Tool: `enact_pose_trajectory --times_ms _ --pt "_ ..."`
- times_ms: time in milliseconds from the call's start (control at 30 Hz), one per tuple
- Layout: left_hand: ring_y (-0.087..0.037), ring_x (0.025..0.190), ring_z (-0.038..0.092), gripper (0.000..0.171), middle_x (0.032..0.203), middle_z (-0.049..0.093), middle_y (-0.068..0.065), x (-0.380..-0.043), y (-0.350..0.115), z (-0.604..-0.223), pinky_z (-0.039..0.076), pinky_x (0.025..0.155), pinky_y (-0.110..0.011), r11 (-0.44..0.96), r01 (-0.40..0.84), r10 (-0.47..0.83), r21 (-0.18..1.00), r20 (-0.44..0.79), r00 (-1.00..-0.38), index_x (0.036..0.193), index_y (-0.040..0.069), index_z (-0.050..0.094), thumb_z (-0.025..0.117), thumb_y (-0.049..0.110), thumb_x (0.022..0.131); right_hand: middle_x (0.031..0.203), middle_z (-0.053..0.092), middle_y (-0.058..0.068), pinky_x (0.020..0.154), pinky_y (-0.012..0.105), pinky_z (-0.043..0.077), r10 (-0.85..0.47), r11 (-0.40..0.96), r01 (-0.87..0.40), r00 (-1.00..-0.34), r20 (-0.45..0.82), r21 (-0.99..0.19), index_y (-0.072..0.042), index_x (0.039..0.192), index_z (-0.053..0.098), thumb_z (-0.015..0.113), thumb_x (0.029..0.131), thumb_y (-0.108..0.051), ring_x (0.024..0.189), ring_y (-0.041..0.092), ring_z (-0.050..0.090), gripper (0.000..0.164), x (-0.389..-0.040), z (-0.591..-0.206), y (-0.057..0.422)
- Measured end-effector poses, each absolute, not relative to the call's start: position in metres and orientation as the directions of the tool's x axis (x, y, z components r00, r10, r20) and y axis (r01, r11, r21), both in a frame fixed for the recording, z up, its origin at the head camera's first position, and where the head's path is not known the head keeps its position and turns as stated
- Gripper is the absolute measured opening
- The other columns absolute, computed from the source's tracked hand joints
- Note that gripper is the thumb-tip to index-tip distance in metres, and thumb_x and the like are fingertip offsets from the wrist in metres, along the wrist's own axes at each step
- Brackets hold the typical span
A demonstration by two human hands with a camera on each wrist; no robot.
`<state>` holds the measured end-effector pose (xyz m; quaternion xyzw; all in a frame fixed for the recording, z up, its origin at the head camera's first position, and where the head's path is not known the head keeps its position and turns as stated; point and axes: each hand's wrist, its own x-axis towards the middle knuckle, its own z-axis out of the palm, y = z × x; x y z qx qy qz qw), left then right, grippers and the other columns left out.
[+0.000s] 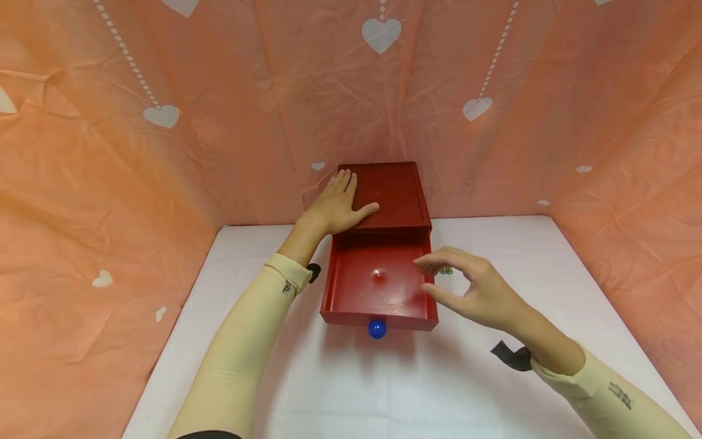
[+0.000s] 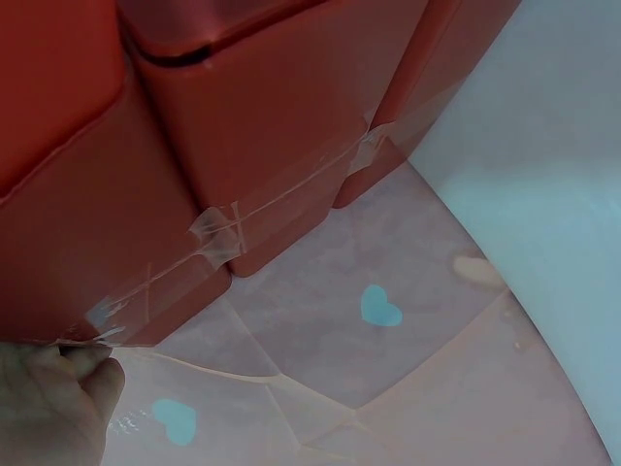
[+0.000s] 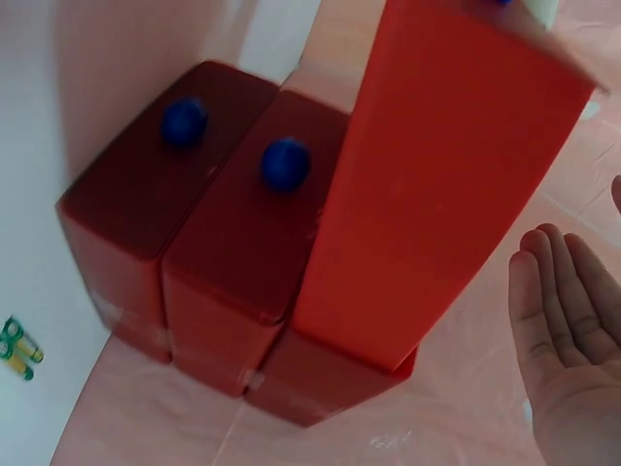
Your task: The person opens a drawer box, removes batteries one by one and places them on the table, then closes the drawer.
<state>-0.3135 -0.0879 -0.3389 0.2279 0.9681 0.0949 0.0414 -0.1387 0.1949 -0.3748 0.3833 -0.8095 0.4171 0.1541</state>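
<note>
While your left hand point(image 1: 337, 207) lies on the red cabinet point(image 1: 395, 189), fingers straight, thumb spread, gripping nothing, the head view shows the pulled-out top drawer point(image 1: 378, 299) just nearer you than those fingers, its blue knob point(image 1: 376, 329) nearer again. Your right hand point(image 1: 479, 291) hovers by the drawer's right rim, thumb and fingers wide apart with nothing between; whether the fingertips touch that rim cannot be told from above. A little green-and-yellow thing point(image 1: 446, 270) shows just behind those right fingers on the white table point(image 1: 466, 390), so a low sweep could knock it. With so much drawer hanging out, a heavy push down near your right fingers could tip the stack if your left palm lifts. The loose black strap point(image 1: 512, 358) at your right wrist might snag on the drawer's corner. The most room lies nearer you and to the right of your right fingers. In the left wrist view, your left fingers sit partly cut off beside red walls bound by clear tape point(image 2: 215, 233), which hard tugging could strain; patterned cloth point(image 2: 320, 349) comes close there. In the right wrist view, your right fingers run nearly straight and together, a gap between them and the drawer's side, with two closed lower drawers point(image 3: 243, 223) beyond it.
</note>
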Motion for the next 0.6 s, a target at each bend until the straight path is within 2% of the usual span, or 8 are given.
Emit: enact_pose_trajectory --times_ms 200,600 --pt "-0.028 0.167 -0.009 0.101 0.180 -0.001 -0.019 -0.312 -0.087 -0.338 -0.008 0.134 -0.036 0.881 0.430 0.445 0.195 -0.034 -0.895 0.171 0.000 0.005 0.037 0.071 0.108 0.114 0.076 0.001 0.098 0.021 0.056 -0.508 0.329 -0.746 -0.656 0.557 -0.578 -0.008 0.126 0.074 0.090 0.083 0.002 0.105 0.014 0.070 0.047 -0.125 -0.373 0.184" --pt "-0.028 0.167 -0.009 0.101 0.180 -0.001 -0.019 -0.313 -0.088 -0.340 -0.007 0.134 -0.036 0.880 0.433 0.447 0.193 -0.031 -0.894 0.172 0.000 0.005 0.036 0.072 0.108 0.112 0.077 -0.002 0.092 0.023 0.058 -0.500 0.322 -0.735 -0.667 0.552 -0.597 -0.018 0.126 0.075 0.090 0.085 -0.002 0.102 0.011 0.070 0.047 -0.097 -0.375 0.167"
